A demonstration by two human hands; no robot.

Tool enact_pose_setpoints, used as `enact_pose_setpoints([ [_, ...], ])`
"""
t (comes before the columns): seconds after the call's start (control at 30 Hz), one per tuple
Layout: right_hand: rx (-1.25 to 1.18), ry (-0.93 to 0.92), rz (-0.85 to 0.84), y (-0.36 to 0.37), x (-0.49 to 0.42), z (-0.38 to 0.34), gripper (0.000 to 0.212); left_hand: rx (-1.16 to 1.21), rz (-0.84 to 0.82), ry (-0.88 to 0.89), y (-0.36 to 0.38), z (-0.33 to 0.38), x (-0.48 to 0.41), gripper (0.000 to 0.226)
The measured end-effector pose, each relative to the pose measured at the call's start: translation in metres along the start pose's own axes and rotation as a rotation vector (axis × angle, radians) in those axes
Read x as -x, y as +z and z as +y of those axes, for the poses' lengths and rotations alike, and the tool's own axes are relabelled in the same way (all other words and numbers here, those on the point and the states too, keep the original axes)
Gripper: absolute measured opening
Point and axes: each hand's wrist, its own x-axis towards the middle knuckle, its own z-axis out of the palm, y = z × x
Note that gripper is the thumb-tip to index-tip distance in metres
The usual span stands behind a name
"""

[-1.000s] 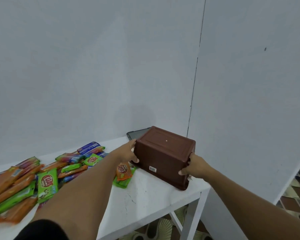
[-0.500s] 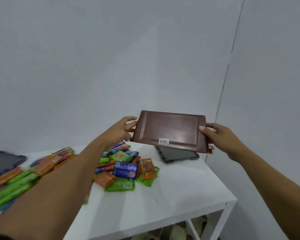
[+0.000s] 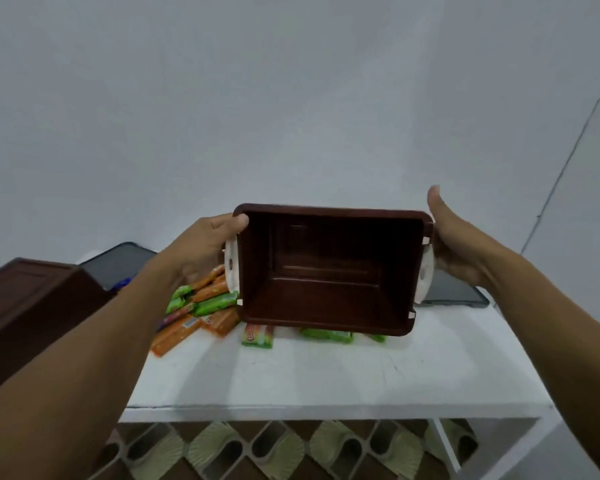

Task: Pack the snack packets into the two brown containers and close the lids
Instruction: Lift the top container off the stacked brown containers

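Bearing packets (image 3: 212,304), white table (image 3: 326,375), grey wall (image 3: 291,98).

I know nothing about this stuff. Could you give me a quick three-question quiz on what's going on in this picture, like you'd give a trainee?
1. True or false: the held brown container has snack packets inside it.
2. Where do the packets lie? A) on the white table; B) on the floor; C) on the person's arm.
3. Fill in: the ___ hand hooks its thumb over the container's rim.

Key
1. False: its inside shows empty.
2. A.
3. Left: the left hand grips the rim, while the right hand presses the other side, thumb up.
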Motion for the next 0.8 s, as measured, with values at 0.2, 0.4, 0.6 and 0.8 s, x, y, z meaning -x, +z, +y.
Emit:
enact_pose_setpoints([
  [0.2, 0.056, 0.038, -0.201, 0.041, 0.004, 0.016, 0.069, -0.363, 0.396, -0.053, -0.011, -0.015, 0.022, 0.065],
  [0.4, 0.115, 0.244, -0.227, 0.075, 0.006, 0.038, 0.034, -0.63, 0.378, -0.315, -0.001, -0.039, 0.04, 0.047],
  [0.6, 0.075, 0.407, -0.237, 0.086, 0.004, 0.069, 0.027, -0.681, 0.321, -0.367, -0.003, -0.065, 0.048, 0.05],
  [0.8, 0.077, 0.456, -0.219, 0.094, 0.003, 0.1, 0.037, -0.692, 0.286, -0.425, -0.01, -0.096, 0.049, 0.04],
])
